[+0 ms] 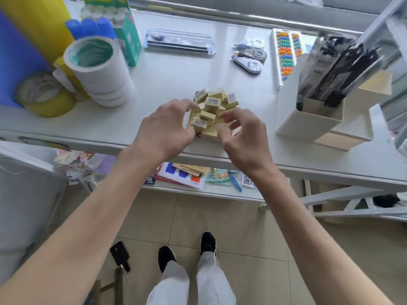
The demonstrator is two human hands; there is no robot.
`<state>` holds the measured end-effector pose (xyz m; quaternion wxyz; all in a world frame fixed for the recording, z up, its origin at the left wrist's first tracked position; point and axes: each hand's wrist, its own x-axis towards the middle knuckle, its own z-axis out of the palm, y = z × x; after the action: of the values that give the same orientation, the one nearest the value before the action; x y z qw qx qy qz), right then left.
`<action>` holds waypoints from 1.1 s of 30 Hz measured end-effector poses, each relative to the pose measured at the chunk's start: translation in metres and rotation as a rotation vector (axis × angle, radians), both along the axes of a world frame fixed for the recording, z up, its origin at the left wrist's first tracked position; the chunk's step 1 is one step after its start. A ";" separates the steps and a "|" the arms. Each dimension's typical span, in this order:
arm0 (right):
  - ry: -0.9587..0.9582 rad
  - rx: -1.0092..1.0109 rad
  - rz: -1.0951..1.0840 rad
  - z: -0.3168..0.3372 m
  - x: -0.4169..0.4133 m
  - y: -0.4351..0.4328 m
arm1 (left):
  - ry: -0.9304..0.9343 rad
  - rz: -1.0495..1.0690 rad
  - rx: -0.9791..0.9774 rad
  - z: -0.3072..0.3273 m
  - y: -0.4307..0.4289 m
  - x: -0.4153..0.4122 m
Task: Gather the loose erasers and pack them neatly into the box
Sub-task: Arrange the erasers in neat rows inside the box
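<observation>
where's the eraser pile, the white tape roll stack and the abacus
eraser pile (212,102), head view, on the top eraser's label
white tape roll stack (105,78), head view, on its side wall
abacus (285,55), head view, on the coloured beads
</observation>
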<state>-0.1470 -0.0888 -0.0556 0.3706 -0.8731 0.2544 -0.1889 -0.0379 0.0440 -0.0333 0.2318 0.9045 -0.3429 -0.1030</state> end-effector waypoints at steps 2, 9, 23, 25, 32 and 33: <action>0.015 -0.051 0.010 -0.005 0.004 0.007 | 0.007 0.028 -0.027 -0.001 0.005 0.002; 0.023 -0.004 -0.117 -0.006 0.014 0.018 | 0.038 0.066 -0.069 -0.004 0.003 0.006; 0.212 -0.003 -0.321 -0.006 0.042 0.051 | 0.080 0.090 -0.067 -0.014 0.014 0.003; 0.193 0.000 -0.315 -0.006 0.044 0.054 | 0.088 0.095 -0.058 -0.014 0.014 0.004; 0.168 0.034 -0.275 0.003 0.035 0.050 | 0.068 0.087 -0.019 -0.014 0.012 0.005; 0.166 0.031 -0.258 0.004 0.032 0.048 | 0.064 0.086 -0.017 -0.015 0.010 0.005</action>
<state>-0.1145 -0.0406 -0.0513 0.3343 -0.8400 0.3971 -0.1581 -0.0328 0.0543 -0.0480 0.2546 0.9126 -0.2969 -0.1187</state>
